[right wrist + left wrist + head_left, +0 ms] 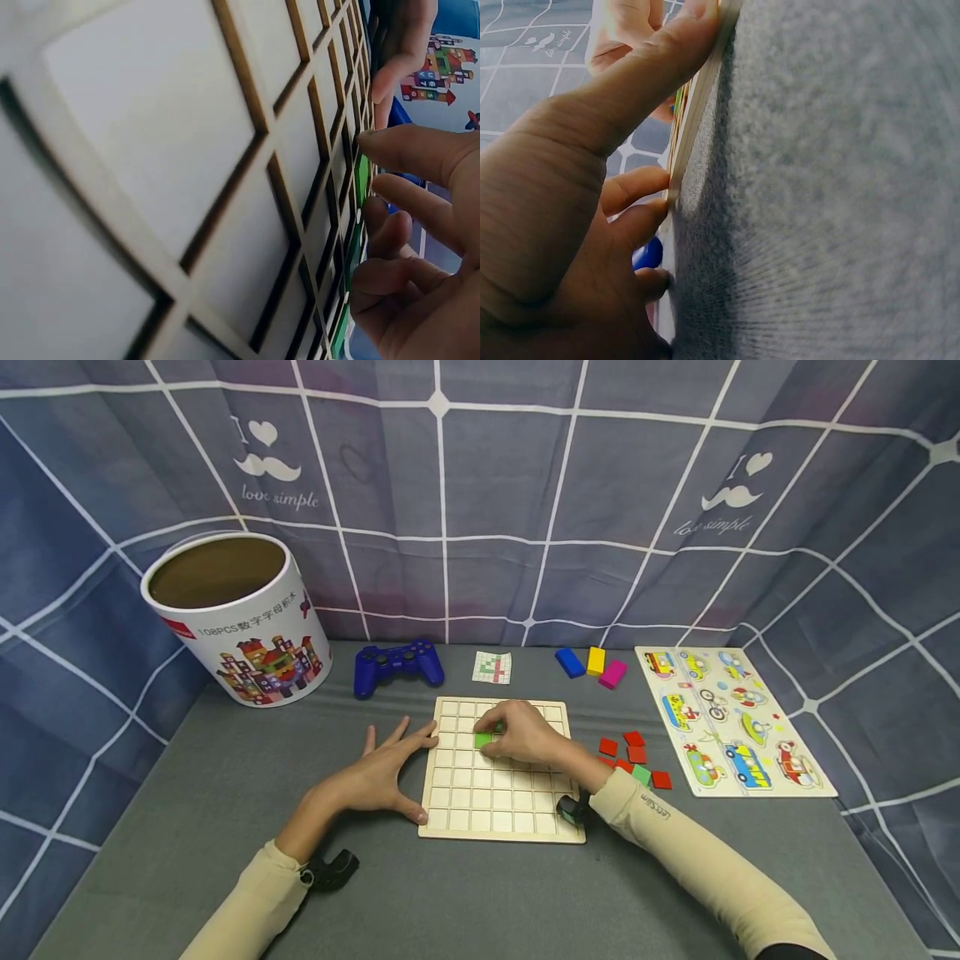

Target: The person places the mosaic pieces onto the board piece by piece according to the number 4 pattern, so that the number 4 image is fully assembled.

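A wooden grid board [501, 800] lies flat in the middle of the table. My left hand [375, 777] spreads along its left side, with fingertips and thumb touching the edge; the left wrist view shows the thumb [637, 75] against the rim. Over the upper part of the board, my right hand [525, 733] pinches a green square tile [483, 741] between thumb and forefinger, low at a grid cell. In the right wrist view that green tile [362, 180] sits at the board's surface between the fingertips. More green shows beyond it, partly hidden by the hand.
Several red tiles [636, 754] and a green tile [641, 774] lie right of the board, partly behind the right arm. Behind are a pattern card [491, 667], a blue game controller [398, 667], coloured blocks [596, 661], a large tub [255, 635] and a picture puzzle board [678, 752].
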Tool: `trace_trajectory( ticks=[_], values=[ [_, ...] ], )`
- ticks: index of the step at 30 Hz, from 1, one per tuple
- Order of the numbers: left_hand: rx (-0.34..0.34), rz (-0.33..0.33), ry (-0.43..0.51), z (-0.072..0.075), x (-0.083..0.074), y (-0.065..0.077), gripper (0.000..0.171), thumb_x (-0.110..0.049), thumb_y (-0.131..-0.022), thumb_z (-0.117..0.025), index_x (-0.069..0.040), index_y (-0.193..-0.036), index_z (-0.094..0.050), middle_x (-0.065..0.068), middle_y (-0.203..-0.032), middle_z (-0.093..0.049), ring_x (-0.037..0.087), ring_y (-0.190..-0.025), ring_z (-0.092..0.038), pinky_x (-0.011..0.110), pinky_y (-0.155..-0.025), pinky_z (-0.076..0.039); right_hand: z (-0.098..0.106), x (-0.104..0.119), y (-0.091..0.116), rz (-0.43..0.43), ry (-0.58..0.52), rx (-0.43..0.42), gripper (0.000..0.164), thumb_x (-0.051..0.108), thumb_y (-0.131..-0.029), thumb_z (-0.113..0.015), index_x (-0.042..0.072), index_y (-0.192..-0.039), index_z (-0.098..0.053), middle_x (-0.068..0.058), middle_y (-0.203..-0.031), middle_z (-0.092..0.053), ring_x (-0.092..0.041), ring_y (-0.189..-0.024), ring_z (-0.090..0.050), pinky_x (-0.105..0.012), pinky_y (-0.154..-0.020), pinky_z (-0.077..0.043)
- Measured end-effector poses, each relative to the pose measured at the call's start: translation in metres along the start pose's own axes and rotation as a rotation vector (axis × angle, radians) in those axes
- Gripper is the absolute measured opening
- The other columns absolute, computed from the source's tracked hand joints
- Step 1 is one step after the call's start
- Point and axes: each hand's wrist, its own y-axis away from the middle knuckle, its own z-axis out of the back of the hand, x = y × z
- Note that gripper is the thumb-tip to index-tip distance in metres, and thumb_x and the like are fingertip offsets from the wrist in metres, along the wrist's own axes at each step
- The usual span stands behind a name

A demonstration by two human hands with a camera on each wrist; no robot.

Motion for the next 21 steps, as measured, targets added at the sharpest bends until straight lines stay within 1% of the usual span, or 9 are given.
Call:
trace_trajectory(
  ticks=[5, 9, 11, 14, 19, 21],
  values=[
    [0.005, -0.002, -0.005, 0.0, 0.0, -0.002, 0.116, -0.055, -0.058, -0.092, -0.019, -0.154, -0.038, 0.0, -0.167, -0.014, 0.039, -0.151, 0.004, 0.072, -0.104, 0.018, 0.004, 0.001, 0.006, 0.01, -0.002, -0.037, 0.031, 0.013, -0.076, -0.085, 0.012, -0.106, -0.078, 0.001, -0.094, -0.073, -0.015, -0.074, -0.062, -0.03, -0.067, -0.05],
    [0.005, -0.003, -0.004, 0.0, 0.0, -0.003, 0.116, -0.054, -0.058, -0.093, -0.018, -0.155, -0.038, 0.0, -0.167, -0.014, 0.038, -0.151, 0.004, 0.071, -0.105, 0.019, 0.013, -0.002, 0.016, 0.042, -0.071, -0.043, 0.03, 0.008, -0.077, -0.082, 0.009, -0.107, -0.078, -0.003, -0.096, -0.073, -0.014, -0.063, -0.057, -0.029, -0.06, -0.048],
    [-0.002, -0.012, -0.006, 0.0, 0.0, -0.003, 0.116, -0.054, -0.058, -0.093, -0.018, -0.154, -0.039, 0.001, -0.167, -0.014, 0.039, -0.151, 0.004, 0.072, -0.104, 0.018, 0.019, -0.006, 0.024, 0.057, -0.125, -0.039, 0.031, 0.005, -0.078, -0.08, 0.007, -0.108, -0.077, -0.006, -0.099, -0.073, -0.015, -0.062, -0.056, -0.027, -0.058, -0.046],
    [-0.012, -0.016, -0.013, 0.0, 0.0, -0.002, 0.116, -0.056, -0.058, -0.092, -0.019, -0.154, -0.039, 0.001, -0.167, -0.014, 0.039, -0.151, 0.003, 0.072, -0.105, 0.018, 0.029, -0.012, 0.037, 0.068, -0.175, -0.028, 0.031, 0.001, -0.079, -0.076, 0.006, -0.109, -0.077, -0.01, -0.1, -0.072, -0.017, -0.064, -0.056, -0.027, -0.058, -0.044],
    [-0.011, 0.003, -0.023, -0.001, 0.0, 0.0, 0.116, -0.056, -0.057, -0.092, -0.021, -0.154, -0.039, 0.0, -0.167, -0.014, 0.037, -0.151, 0.004, 0.072, -0.105, 0.017, 0.042, -0.025, 0.058, 0.051, -0.18, -0.026, 0.031, 0.002, -0.079, -0.078, 0.009, -0.109, -0.077, -0.009, -0.099, -0.07, -0.019, -0.064, -0.055, -0.027, -0.058, -0.043],
    [-0.005, 0.012, -0.022, 0.0, 0.0, 0.0, 0.116, -0.056, -0.057, -0.092, -0.021, -0.154, -0.038, -0.001, -0.167, -0.013, 0.036, -0.151, 0.004, 0.071, -0.105, 0.017, 0.047, -0.029, 0.066, 0.044, -0.176, -0.033, 0.031, 0.003, -0.078, -0.08, 0.009, -0.108, -0.077, -0.009, -0.092, -0.069, -0.02, -0.063, -0.054, -0.027, -0.057, -0.043]
  ],
)
